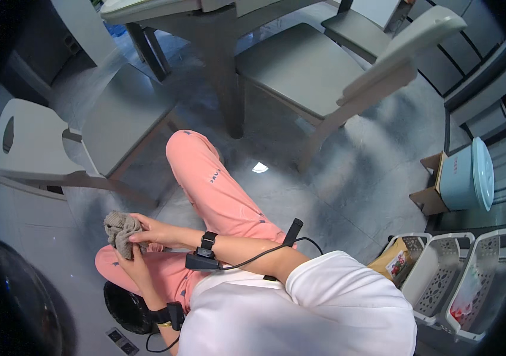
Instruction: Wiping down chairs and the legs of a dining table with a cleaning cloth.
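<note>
A grey-brown ribbed cloth, bunched into a ball, is held between both hands at the left, in front of a bent knee in pink trousers. My right hand reaches across from the right and grips the side of the bundle with thumb and fingers. From below, my left hand holds the lower part of it; some of its fingers are hidden. Each wrist wears a black strap with a small box and a cable.
A grey chair stands ahead on the left, another chair by the table. Low on the left is a black-lined bin. White plastic baskets and a light-blue lidded bucket on a cardboard box stand at right.
</note>
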Demonstrator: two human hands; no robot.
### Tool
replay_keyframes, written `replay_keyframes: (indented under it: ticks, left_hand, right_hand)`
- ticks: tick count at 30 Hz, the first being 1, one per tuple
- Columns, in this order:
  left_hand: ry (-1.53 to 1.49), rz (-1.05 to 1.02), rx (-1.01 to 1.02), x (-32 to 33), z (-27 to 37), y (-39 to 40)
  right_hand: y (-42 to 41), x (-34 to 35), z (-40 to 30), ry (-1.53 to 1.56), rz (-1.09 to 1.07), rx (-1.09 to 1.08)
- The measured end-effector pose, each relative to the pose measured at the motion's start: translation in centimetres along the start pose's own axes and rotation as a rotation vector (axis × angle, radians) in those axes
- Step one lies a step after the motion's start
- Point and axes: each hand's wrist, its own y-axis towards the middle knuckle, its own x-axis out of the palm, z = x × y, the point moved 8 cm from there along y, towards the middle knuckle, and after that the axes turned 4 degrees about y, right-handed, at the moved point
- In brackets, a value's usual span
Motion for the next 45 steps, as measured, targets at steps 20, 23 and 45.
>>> replay_keyframes:
  ticks: [20, 23, 45]
  left_hand:
    - [-0.008, -0.213, -0.035, 3.9, -2.2, -0.9]
    - [0.032, -0.272, -0.144, 3.1, -4.1, 1.0]
    - [0.416, -0.221, -0.149, 2.0, -14.0, 14.5]
  right_hand:
    - [0.0, -9.7, 5.7, 0.113, 0.352, 0.167]
    - [0.2, -10.8, 5.0, 0.066, 0.410, 0.150]
    - [18.3, -7.4, -0.4, -2.196, -0.142, -0.257]
